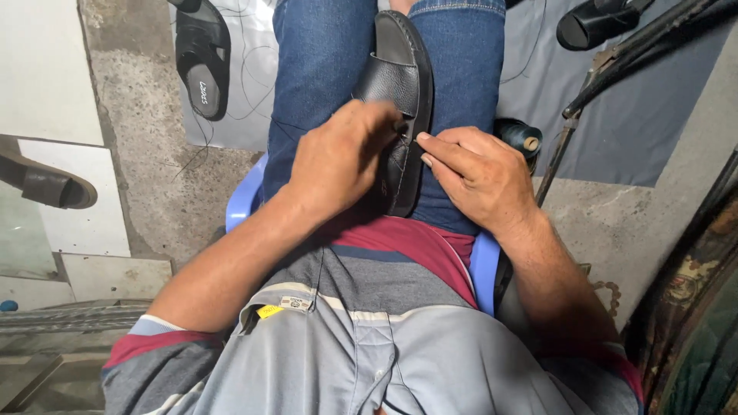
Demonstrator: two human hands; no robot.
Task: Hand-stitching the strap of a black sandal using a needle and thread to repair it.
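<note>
Your grey shirt (361,346) fills the near edge; past it, the black sandal (403,107) lies clamped between your knees on the blue stool (244,201). You look mid-stitch: left hand (342,157) fingers pinch a hidden tool, right hand (477,173) fingers pinch thread, which needs pulling taut.

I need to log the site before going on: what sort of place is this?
Probably a small shoe repair or sandal-making spot on a bare concrete floor. Both hands work at a black leather sandal held between the knees, more black sandals lie on the floor, and a dark thread spool stands nearby.
</note>
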